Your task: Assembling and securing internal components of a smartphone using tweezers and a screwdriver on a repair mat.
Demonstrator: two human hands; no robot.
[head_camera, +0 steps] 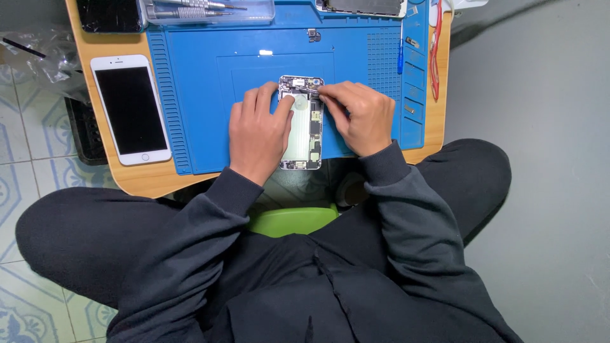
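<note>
- An opened phone, its screen removed and its inner parts showing, lay upright in the middle of a blue work mat on a small wooden table.
- The left hand rested flat on the phone's left side, fingers spread and pressing down, steadying it rather than gripping.
- The right hand sat against the phone's right edge, its fingertips pinched narrowly near the top; whether they held a small part or tool could not be told.
- A white phone screen lay face up on the table, just left of the mat.
- A clear case of screwdrivers sat at the mat's far edge.
- A blue-handled tool and a red tool lay near the table's right edge.
</note>
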